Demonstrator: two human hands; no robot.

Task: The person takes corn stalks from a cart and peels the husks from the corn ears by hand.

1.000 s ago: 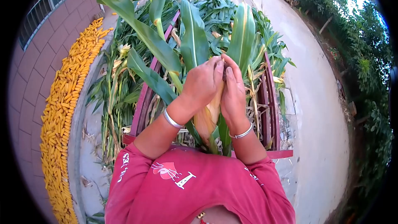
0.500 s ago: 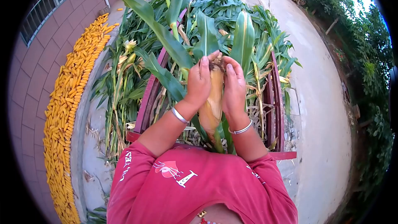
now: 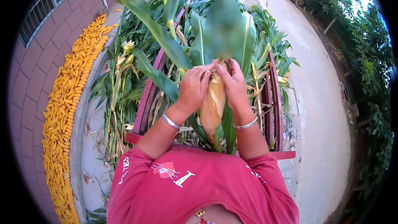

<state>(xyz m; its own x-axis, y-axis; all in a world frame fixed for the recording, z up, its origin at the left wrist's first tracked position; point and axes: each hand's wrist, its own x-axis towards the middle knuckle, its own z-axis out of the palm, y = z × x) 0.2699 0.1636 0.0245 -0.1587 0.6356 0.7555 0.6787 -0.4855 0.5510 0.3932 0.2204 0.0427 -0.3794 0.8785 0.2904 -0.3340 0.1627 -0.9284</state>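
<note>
An ear of corn (image 3: 212,108) in a dry, pale husk stands tip up in front of me, still on its green stalk. At its brown, ragged tip both hands meet. My left hand (image 3: 194,86) is closed with its fingertips pinching the husk on the left side. On the right side, my right hand (image 3: 235,84) pinches the husk too, thumb and fingers pressed near the tip. Long green corn leaves (image 3: 159,37) rise around the ear. A blurred patch hides part of the leaves just beyond the tip.
A red cart frame (image 3: 275,99) holds many cut corn stalks (image 3: 137,74), which also spill over its left side. Several bare yellow cobs (image 3: 68,112) are piled along the brick wall (image 3: 31,91). To the right runs a concrete path (image 3: 319,112) beside trees (image 3: 365,58).
Both hands have shifted slightly downward at the ear's tip. The right thumb has moved in over the tip, and the fingers now grip the husk more tightly.
</note>
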